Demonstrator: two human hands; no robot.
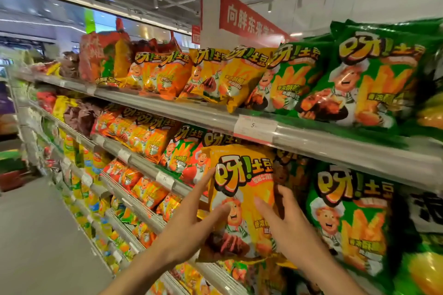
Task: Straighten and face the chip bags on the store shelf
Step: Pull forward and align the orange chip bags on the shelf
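A yellow chip bag (242, 189) with a cartoon chef stands upright at the front of the second shelf. My left hand (191, 225) is on its left edge, fingers spread, thumb lying on the bag's front. My right hand (285, 220) holds its right edge, thumb on the front and fingers curled behind the side. A green chip bag (352, 218) of the same brand stands right beside it. Above, on the top shelf (191, 109), yellow bags (230, 76) and green bags (366, 79) lean at uneven angles.
Orange bags (143, 134) fill the second shelf to the left, and lower shelves (134, 218) hold more snack packs. Price tags (255, 127) hang on the shelf rails. A red banner (249, 19) is on a white pillar. The aisle floor (36, 235) lies to the left.
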